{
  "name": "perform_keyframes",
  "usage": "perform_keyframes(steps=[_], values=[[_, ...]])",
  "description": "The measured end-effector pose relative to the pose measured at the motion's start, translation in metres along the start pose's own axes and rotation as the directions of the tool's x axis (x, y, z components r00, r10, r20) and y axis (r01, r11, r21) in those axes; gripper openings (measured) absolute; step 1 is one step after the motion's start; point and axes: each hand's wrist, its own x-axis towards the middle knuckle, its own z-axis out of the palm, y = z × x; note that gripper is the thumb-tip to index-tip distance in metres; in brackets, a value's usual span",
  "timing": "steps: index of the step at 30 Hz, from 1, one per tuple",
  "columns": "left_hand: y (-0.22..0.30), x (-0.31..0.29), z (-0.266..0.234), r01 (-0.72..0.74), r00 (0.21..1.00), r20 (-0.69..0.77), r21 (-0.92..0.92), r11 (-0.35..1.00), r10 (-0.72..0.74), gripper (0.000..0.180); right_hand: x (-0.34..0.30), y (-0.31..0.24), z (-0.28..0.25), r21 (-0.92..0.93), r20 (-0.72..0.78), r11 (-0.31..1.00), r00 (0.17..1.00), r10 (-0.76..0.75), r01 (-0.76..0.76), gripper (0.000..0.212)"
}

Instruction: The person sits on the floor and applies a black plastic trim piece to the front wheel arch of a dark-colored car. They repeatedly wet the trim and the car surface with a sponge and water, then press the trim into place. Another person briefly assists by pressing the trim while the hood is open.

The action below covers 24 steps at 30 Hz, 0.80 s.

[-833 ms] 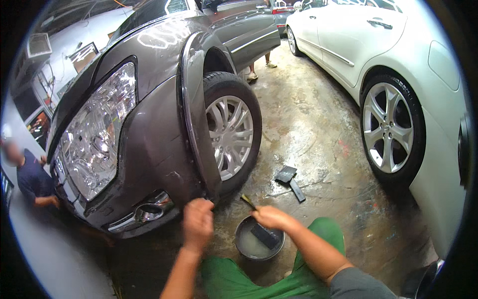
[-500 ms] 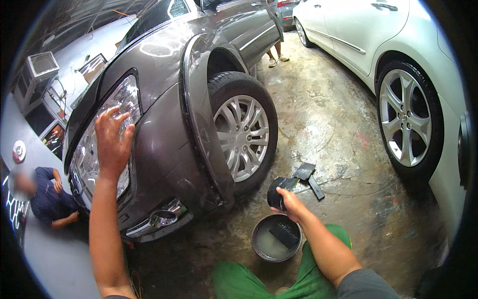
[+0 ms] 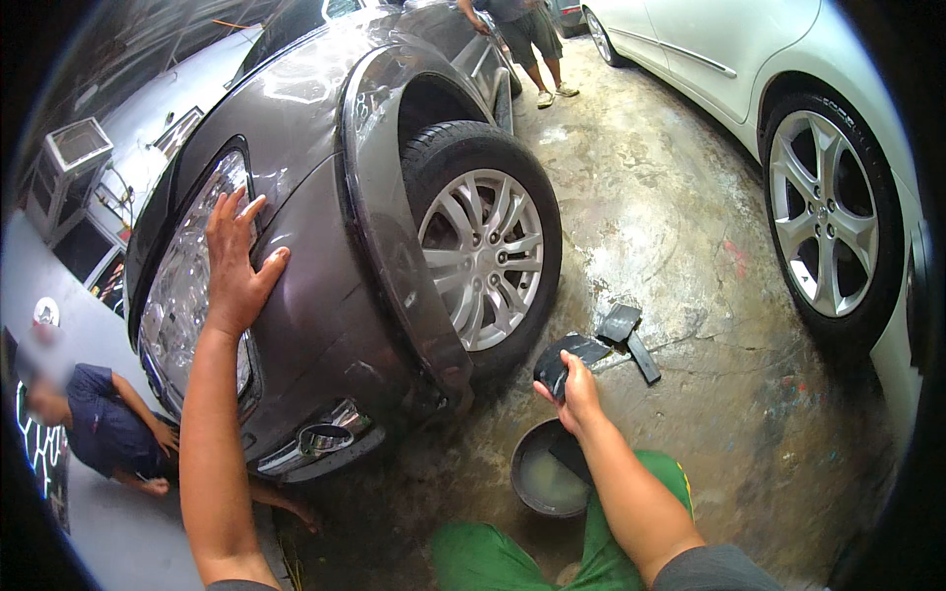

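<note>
- Head view: the right hand (image 3: 572,384) has its grip closed around a black sheet (image 3: 550,370), held above the floor (image 3: 729,443) near the grey car's front wheel (image 3: 483,258).
- The left hand's (image 3: 236,271) grip is released, fingers spread over the headlight (image 3: 177,315) edge and bumper (image 3: 305,305); I cannot tell how firmly it touches.
- Below the right hand stands a round bucket (image 3: 538,507) of cloudy liquid, with a black block (image 3: 569,454) in it partly hidden by the forearm.
- Just beyond the sheet, a dark flat pad (image 3: 620,322) and a black bar (image 3: 643,359) lie on the floor.
- A co-worker in a dark blue shirt (image 3: 108,419) is at the car's front.
</note>
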Motion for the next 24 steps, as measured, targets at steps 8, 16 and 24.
perform_keyframes(steps=[8,16,24], values=[[0.039,-0.007,-0.006,-0.217,0.964,0.225,0.338,0.916,0.145,0.067,0.029,0.003,-0.015,-0.041,-0.055,0.999,0.998,-0.017,0.015,0.038],[0.063,0.039,0.022,-0.207,0.96,0.262,0.409,0.889,0.103,0.071,0.035,0.013,-0.015,-0.131,-0.064,0.991,0.997,-0.042,0.033,0.037],[0.076,0.026,0.027,-0.313,0.924,0.326,0.343,0.886,0.2,0.071,0.038,0.009,-0.017,-0.15,-0.043,0.988,0.998,-0.049,0.042,0.035]])
